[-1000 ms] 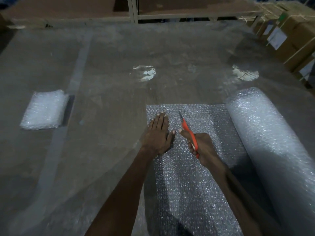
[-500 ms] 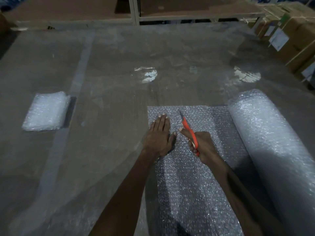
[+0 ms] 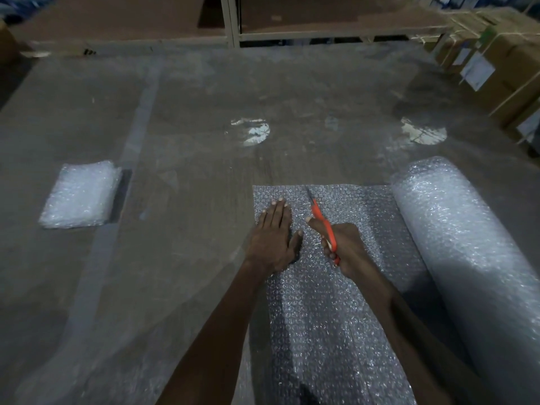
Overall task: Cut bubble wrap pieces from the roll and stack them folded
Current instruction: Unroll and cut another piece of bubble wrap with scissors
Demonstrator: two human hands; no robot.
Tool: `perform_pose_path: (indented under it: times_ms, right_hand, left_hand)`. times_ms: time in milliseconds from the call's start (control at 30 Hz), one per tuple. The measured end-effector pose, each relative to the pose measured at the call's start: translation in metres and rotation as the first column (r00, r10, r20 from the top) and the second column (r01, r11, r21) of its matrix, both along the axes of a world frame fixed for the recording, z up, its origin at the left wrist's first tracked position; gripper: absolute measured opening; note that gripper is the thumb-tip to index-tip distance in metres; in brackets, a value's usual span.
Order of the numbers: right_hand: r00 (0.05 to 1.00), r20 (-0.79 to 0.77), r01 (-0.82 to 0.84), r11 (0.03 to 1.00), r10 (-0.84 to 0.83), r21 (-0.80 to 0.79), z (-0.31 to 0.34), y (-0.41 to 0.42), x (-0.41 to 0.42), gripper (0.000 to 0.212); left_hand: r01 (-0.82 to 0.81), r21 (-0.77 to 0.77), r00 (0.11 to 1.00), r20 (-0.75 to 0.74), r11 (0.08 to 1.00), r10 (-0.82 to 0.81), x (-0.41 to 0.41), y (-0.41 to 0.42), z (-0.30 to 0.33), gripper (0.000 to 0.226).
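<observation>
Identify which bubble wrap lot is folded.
The folded bubble wrap stack at far left; the roll is wound, and the sheet lies flat.

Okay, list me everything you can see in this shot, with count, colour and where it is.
bubble wrap roll: one, clear-white, on the table at right
unrolled bubble wrap sheet: one, clear, spread from the roll toward centre, under both hands
scissors: one, orange handles, blades near the sheet's far edge
folded bubble wrap stack: one, white, far left on the table
table: one, brown under clear film
cardboard boxes: several, tan, upper right
shelf frame: one, pale, top centre
left hand: flat on the sheet
right hand: grips the scissors
</observation>
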State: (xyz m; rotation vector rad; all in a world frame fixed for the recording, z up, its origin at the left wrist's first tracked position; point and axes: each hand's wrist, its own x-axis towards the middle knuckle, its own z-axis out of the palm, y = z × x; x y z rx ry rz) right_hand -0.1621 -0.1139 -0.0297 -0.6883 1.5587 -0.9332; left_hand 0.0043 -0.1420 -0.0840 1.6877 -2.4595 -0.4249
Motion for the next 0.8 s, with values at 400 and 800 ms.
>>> perform_pose_path:
  times_ms: [400,800]
  right_hand:
    - [1.0,-0.007,0.018,1.0,-0.018,-0.003,-0.001,-0.017,0.003,0.035]
    - [0.994,-0.079,-0.082,0.988,0.072,-0.128,0.011,0.019,0.005,0.02]
  left_hand:
    - [-0.012,-0.008,0.999,-0.03,1.0,0.011,0.0,0.0,-0.001,0.072]
    - [-0.033,0.013,0.998,-0.047,0.999,0.034,0.011,0.003,0.005,0.072]
